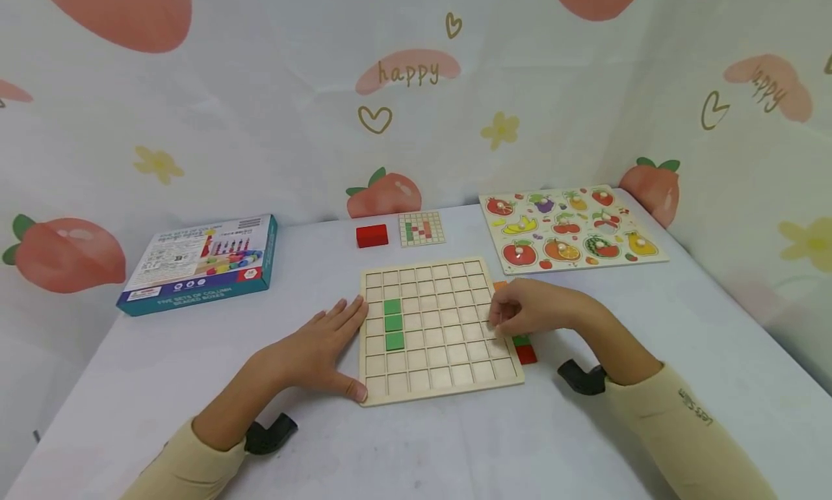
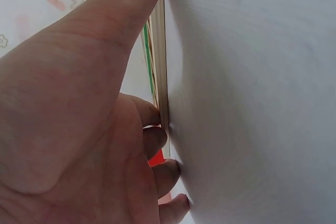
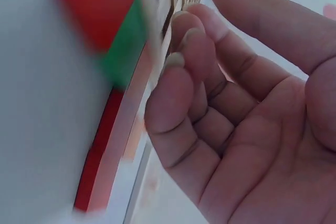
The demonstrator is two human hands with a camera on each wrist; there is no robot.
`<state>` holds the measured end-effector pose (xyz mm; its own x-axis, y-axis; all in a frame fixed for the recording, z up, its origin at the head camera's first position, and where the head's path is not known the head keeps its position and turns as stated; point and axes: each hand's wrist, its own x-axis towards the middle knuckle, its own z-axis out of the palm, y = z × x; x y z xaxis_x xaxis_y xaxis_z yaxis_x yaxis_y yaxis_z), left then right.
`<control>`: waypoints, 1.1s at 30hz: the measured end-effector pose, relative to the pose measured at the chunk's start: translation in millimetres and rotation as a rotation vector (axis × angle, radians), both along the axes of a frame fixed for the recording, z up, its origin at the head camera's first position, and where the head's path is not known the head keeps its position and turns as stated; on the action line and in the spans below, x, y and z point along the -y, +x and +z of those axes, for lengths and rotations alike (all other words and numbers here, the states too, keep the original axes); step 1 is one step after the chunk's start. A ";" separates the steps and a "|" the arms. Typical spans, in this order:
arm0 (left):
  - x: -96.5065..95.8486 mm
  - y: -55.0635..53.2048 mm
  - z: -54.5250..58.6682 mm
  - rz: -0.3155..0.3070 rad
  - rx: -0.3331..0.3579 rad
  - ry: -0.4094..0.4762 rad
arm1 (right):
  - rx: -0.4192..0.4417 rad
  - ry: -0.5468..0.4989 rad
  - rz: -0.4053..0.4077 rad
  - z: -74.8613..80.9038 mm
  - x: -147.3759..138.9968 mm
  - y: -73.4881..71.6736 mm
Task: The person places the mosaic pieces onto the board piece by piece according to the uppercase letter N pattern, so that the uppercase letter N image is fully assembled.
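Note:
A light wooden grid board (image 1: 443, 355) lies on the table, with three green square tiles (image 1: 393, 323) in one column near its left side. My left hand (image 1: 318, 348) is spread along the board's left edge, thumb and fingertips touching it. Over the board's right edge hovers my right hand (image 1: 536, 308), its fingers loosely bent; in the right wrist view the thumb stands apart from the fingers and no tile shows between them. Beside that edge are a red tile (image 1: 526, 354), a green tile (image 1: 521, 339) and an orange tile (image 1: 499, 286), partly hidden by hand and board.
Behind the board are a red block (image 1: 372, 236) and a small pattern card (image 1: 421, 229) with green and red squares. A fruit puzzle board (image 1: 572, 231) lies at the back right. At the left is a flat toy box (image 1: 201, 265). A printed curtain hangs behind.

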<state>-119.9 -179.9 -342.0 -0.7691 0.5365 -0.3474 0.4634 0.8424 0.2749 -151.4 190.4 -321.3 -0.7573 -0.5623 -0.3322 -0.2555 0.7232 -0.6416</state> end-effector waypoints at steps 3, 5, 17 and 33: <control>-1.5 0.3 1.1 -0.001 -0.001 -0.005 | -0.006 0.041 -0.009 1.7 -13.4 5.3; -1.0 0.1 1.0 -0.004 -0.002 0.002 | -0.012 0.060 -0.024 1.2 -18.6 8.7; 0.2 -0.5 -1.8 -0.005 -0.012 -0.009 | -0.089 0.128 -0.039 0.6 -19.0 27.6; 0.6 -0.5 -1.6 -0.008 -0.015 -0.002 | -0.071 0.104 -0.080 -0.8 -17.6 25.2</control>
